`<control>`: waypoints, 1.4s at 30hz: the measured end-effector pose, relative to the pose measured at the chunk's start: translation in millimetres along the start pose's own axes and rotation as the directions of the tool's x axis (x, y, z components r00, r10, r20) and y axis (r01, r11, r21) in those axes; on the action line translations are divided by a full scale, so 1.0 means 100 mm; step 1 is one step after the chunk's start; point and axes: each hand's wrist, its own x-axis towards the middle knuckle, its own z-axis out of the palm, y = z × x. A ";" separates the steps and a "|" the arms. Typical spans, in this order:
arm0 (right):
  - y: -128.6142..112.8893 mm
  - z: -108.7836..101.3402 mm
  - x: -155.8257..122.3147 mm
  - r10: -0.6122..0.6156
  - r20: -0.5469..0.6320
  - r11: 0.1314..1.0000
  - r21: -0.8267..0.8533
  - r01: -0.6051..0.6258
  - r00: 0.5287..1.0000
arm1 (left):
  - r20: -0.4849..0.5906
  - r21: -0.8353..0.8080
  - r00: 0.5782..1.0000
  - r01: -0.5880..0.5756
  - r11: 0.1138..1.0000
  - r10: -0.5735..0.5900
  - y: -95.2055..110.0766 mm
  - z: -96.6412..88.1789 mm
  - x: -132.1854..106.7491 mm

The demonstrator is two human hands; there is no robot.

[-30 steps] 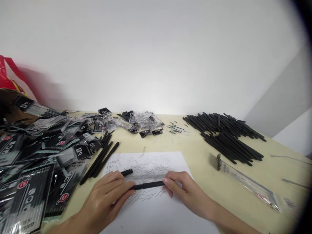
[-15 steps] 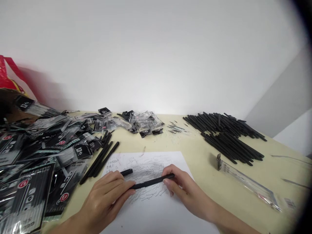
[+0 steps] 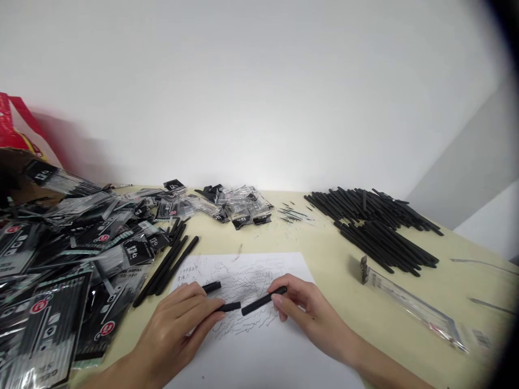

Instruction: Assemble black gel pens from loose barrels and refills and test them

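currently the left hand [image 3: 176,324] has its fingers curled together around a black pen piece [image 3: 230,307], and the right hand [image 3: 312,319] pinches a black pen barrel [image 3: 263,301] in its fingertips. both pieces sit just apart, above a scribbled paper sheet [image 3: 247,273].

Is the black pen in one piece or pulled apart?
Pulled apart: a gap separates the black plastic pen piece in the right hand from the black plastic piece in the left hand.

My view is bright and evenly lit, with the white wall [image 3: 243,92] glowing, a dark vignette along the right edge, and the red bag [image 3: 5,121] blurred at left.
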 end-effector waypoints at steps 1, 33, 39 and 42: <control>0.00 0.00 0.00 0.002 -0.008 1.000 0.007 -0.001 1.000 | 0.017 -0.003 1.000 0.014 1.000 -0.014 -0.02 0.02 -0.02; 0.15 -0.11 0.08 -0.373 0.094 0.708 -0.614 0.349 0.923 | 0.345 0.111 0.918 0.168 0.979 -0.197 -0.10 0.12 -0.09; 0.17 -0.36 0.14 -0.442 0.002 0.504 -0.827 0.250 0.897 | 0.335 0.122 0.923 0.159 0.980 -0.191 -0.11 0.12 -0.10; 0.17 -0.71 0.17 -0.405 -0.135 0.335 -0.942 0.010 0.904 | 0.331 0.120 0.925 0.156 0.980 -0.188 -0.12 0.12 -0.11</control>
